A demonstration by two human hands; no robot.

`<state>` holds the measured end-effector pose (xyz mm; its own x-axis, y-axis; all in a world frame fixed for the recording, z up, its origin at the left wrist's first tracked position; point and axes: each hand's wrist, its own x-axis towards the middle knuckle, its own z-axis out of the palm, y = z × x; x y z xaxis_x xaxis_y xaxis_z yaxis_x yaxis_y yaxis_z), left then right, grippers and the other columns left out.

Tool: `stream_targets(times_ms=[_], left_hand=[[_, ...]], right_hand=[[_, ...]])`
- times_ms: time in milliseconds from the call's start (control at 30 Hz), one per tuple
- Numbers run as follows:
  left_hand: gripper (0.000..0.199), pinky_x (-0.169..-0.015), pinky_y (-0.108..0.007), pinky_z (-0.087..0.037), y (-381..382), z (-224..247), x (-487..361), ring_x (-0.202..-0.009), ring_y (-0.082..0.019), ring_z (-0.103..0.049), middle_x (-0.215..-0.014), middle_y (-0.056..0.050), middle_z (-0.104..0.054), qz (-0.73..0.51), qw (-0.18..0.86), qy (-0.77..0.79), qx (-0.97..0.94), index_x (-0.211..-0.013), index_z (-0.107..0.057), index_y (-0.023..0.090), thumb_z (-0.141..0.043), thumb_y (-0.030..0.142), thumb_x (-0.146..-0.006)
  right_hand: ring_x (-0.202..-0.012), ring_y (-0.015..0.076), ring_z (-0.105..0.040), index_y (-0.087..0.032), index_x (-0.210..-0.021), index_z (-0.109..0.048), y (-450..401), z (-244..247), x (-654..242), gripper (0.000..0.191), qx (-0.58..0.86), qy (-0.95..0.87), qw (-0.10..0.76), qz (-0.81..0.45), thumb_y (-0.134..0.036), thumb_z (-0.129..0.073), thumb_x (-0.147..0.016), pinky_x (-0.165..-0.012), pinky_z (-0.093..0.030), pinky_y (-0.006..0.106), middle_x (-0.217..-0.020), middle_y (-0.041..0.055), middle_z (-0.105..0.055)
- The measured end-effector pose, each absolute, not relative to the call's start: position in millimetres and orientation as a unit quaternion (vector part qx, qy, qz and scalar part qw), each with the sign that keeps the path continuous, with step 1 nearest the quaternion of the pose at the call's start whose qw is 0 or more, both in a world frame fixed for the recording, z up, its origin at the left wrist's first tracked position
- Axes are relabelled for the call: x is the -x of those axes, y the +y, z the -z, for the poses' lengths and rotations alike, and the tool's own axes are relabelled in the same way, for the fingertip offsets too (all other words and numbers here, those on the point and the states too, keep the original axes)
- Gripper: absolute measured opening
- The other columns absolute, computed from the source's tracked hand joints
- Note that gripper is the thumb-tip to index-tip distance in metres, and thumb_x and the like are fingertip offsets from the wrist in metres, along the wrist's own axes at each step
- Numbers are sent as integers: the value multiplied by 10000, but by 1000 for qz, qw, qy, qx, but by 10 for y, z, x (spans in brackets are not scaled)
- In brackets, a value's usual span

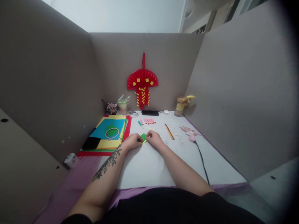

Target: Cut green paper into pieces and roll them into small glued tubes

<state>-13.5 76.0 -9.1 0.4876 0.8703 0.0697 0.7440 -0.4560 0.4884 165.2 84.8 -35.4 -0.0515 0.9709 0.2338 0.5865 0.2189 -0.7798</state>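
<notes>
Between my two hands, just above the white table top, is a small green paper piece (144, 137) with a yellow edge. My left hand (134, 141) is closed on its left side, fingers pinched together. On the right side, my right hand (153, 138) pinches the same piece. Beyond the hands lies a row of small pink rolls (149, 121), with a teal-capped tool (140, 123) beside it. A yellow pencil-like cutter or pen (169, 131) rests to the right of my right hand.
A pink glue gun (190, 133) with a black cord lies at the right. Stacked coloured paper (112, 144) with a tape ring (112, 133) sits at the left. Cups, a phone (150, 113) and a pen holder (111, 108) line the back. A red paper fan (142, 79) hangs on the partition.
</notes>
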Motion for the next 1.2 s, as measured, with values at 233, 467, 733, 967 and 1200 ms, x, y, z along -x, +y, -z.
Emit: stream_targets(times_ms=[233,467,733,967,1200], left_hand=[[226,-615,-209,-416,774,94,133,-736,-166,-600,-818,-16,-681,-161,202,476,-841,-816,-703,199,-556,229,-647],[220,-617,-211,-417,777,109,138,-737,-165,-599,-821,-15,-679,-165,206,478,-838,-813,-701,202,-559,229,-648],[224,-640,-215,-423,775,96,131,-745,-166,-599,-829,-19,-681,-159,201,475,-842,-817,-701,196,-557,215,-647],[228,-651,-215,-428,792,115,136,-742,-165,-594,-844,-22,-678,-153,202,475,-843,-830,-698,199,-558,224,-652],[373,-666,-204,-426,763,99,120,-762,-156,-585,-907,-16,-661,-146,195,469,-849,-992,-682,235,-541,165,-654]], right_hand=[[-604,119,-494,-186,-684,-581,867,392,-1652,78,580,-686,370,-235,-190,-588,-606,-593,-373,220,-635,-31,-557],[-601,115,-503,-187,-690,-582,885,418,-1643,87,586,-687,364,-228,-167,-579,-605,-584,-369,213,-622,-32,-559],[-597,117,-521,-190,-685,-580,882,409,-1636,99,598,-678,357,-233,-148,-582,-595,-578,-371,209,-612,-34,-573],[-601,114,-515,-191,-687,-581,885,398,-1644,110,602,-679,355,-223,-134,-576,-593,-585,-375,206,-620,-31,-580],[-608,119,-518,-186,-691,-586,920,376,-1692,134,624,-660,355,-220,-107,-562,-585,-595,-377,208,-623,-23,-585]])
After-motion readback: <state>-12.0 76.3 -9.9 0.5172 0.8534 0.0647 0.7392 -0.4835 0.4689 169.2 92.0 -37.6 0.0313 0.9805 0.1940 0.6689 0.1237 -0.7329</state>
